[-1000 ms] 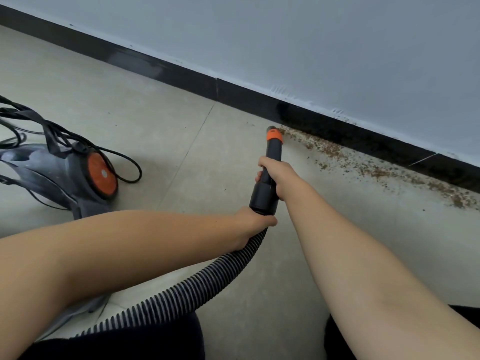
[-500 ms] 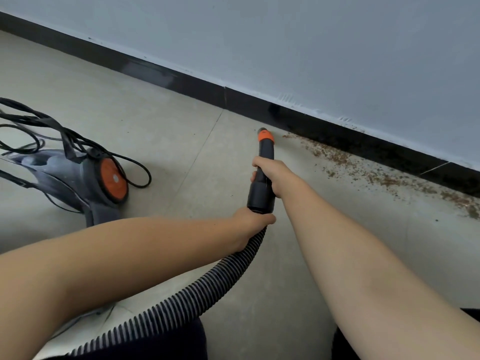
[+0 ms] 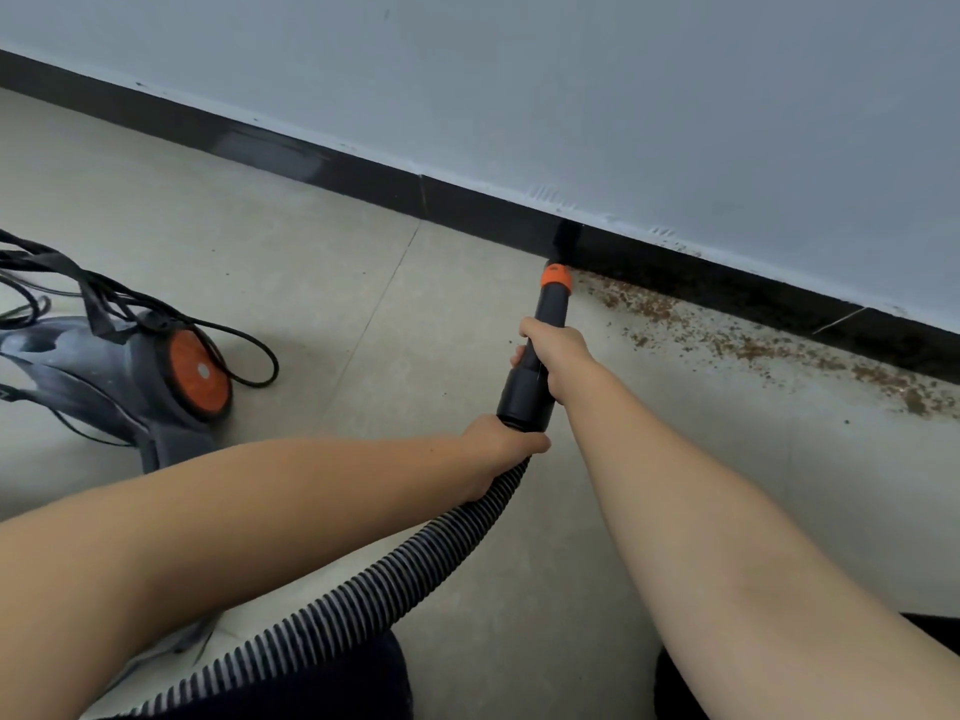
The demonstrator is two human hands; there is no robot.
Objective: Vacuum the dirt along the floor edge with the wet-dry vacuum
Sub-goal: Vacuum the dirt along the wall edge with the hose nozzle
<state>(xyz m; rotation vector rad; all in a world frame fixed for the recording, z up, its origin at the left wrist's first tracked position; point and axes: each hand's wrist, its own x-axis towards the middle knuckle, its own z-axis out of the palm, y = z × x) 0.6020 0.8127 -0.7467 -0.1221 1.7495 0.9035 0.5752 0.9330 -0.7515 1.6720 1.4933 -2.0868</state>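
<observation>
Two hands, right hand (image 3: 558,356) gripping nozzle (image 3: 540,345), left hand (image 3: 501,441) gripping hose (image 3: 363,600); tip now advanced from open floor to baseboard (image 3: 467,205), at dirt (image 3: 727,340) strip's near end, mostly uncollected.

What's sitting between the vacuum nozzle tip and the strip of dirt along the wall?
Nothing visible. The nozzle tip sits at the left end of the dirt, which runs rightward along the black baseboard over bare floor.

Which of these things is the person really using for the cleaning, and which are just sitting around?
In use: nozzle, ribbed hose, vacuum body, dirt along the skirting, right hand, left hand.

Just there: loose black cord, wall, floor tiles.
</observation>
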